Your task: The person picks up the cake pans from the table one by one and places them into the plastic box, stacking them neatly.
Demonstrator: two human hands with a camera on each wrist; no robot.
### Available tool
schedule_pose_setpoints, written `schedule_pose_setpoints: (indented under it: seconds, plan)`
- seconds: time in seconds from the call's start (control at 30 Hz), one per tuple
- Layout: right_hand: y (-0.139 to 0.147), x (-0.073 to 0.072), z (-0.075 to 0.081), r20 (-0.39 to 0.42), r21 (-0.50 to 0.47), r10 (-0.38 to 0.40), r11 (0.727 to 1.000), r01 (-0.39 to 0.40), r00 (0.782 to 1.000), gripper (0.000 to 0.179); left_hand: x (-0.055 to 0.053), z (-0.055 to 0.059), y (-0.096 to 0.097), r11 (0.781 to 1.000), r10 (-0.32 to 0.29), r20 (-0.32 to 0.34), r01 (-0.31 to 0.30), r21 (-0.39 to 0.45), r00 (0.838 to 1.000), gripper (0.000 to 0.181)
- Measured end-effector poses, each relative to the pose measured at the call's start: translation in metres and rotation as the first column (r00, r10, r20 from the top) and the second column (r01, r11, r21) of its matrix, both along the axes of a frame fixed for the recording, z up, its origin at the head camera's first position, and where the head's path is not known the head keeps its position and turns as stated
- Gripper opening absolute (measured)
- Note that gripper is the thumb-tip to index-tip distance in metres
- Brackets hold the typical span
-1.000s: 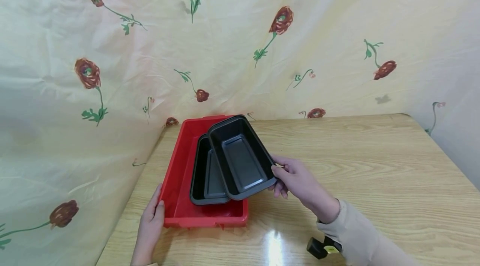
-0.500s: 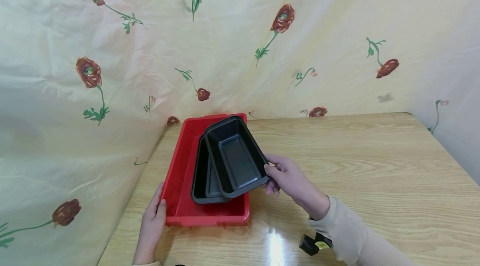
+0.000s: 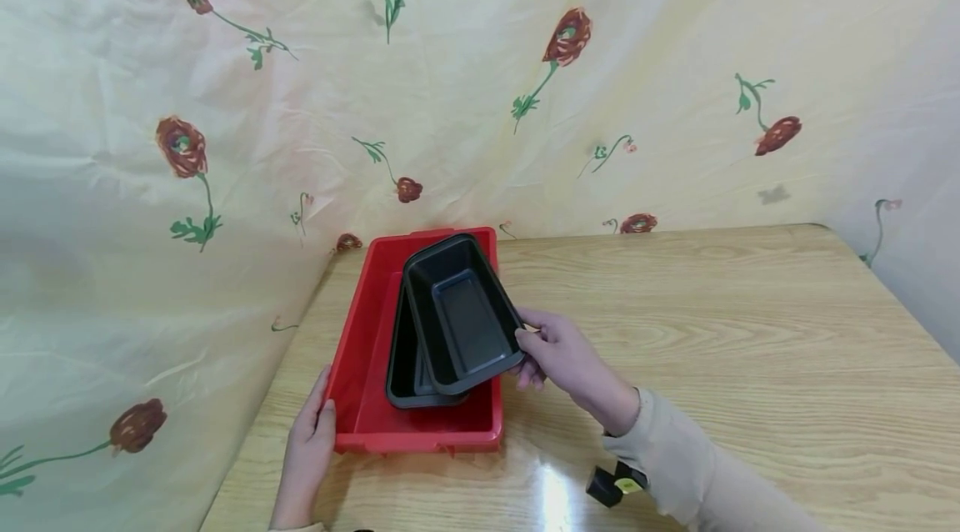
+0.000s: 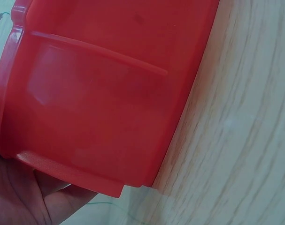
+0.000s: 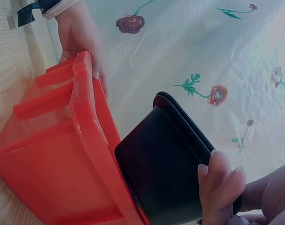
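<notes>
My right hand (image 3: 558, 357) pinches the near right corner of a black loaf pan (image 3: 465, 315), thumb on the rim and fingers beneath. The held pan is tilted and overlaps a second black loaf pan (image 3: 407, 365), which sits inside a red plastic bin (image 3: 360, 357). Much of that lower pan is hidden. At the bin's near left corner, my left hand (image 3: 307, 440) grips the wall, thumb over the rim. In the right wrist view, the held pan's dark underside (image 5: 161, 164) shows close beside the bin's wall (image 5: 67, 173).
The bin stands on a light wooden table (image 3: 712, 332), near its left edge. A flower-printed cloth (image 3: 480, 98) hangs behind the table and along the left side. A black device (image 3: 615, 484) is strapped at the right wrist.
My right hand has moved left with the upper loaf pan, which now covers more of the lower one. The left hand keeps its grip on the bin.
</notes>
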State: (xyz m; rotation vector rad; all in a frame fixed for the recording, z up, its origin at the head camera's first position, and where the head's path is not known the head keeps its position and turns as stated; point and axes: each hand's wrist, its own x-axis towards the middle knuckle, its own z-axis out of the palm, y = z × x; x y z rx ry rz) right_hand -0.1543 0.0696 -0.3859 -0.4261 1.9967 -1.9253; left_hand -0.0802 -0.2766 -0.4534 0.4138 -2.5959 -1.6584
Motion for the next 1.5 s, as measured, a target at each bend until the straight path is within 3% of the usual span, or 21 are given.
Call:
schedule_pose_setpoints:
  seconds: [1.17, 1.5]
  plan:
    - [-0.039, 0.003, -0.008, -0.014, 0.003, -0.015, 1.000, 0.015, 1.000, 0.044, -0.002, -0.002, 0.001, 0.999, 0.028, 0.037, -0.028, 0.024, 0.999, 0.054]
    - [-0.051, 0.004, -0.015, 0.009, 0.059, -0.083, 0.995, 0.083, 0.996, 0.048, -0.002, -0.002, 0.002, 0.999, 0.030, 0.040, -0.031, 0.024, 0.999, 0.054]
